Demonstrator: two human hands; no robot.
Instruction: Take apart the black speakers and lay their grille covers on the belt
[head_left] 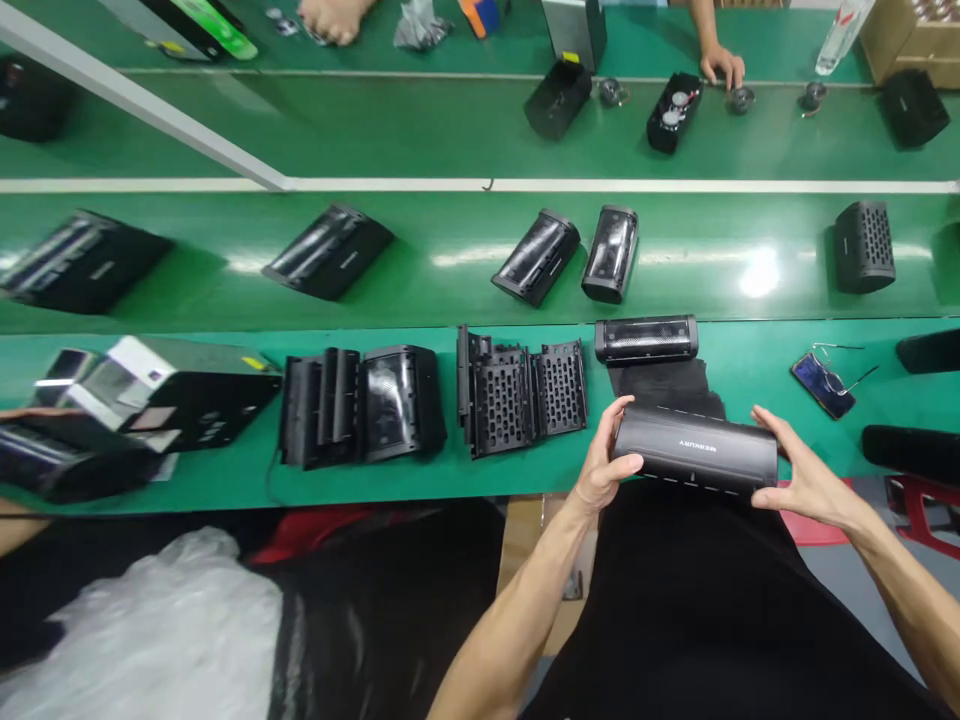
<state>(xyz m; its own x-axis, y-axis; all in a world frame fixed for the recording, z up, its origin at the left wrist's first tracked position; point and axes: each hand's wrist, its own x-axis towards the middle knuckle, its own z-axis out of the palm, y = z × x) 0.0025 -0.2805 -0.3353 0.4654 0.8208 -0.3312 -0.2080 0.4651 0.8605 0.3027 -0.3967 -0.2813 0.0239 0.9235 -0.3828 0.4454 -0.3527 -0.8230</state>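
A black speaker housing with white lettering lies lengthwise between my hands, above the bench's near edge. My left hand grips its left end, thumb on the near face. At the opposite end, my right hand closes around the right side with thumb and fingers. Just beyond it, a dark cloth is spread on the green bench, partly hidden by the housing. Another black housing with a glossy face lies at the cloth's far edge. Perforated black panels stand to the left of my left hand.
Several black housings, one of them a glossy unit, sit on the green conveyor. A phone and glasses lie to the right. Across the line, a co-worker's hand touches a small round part. A white-and-black device stands left.
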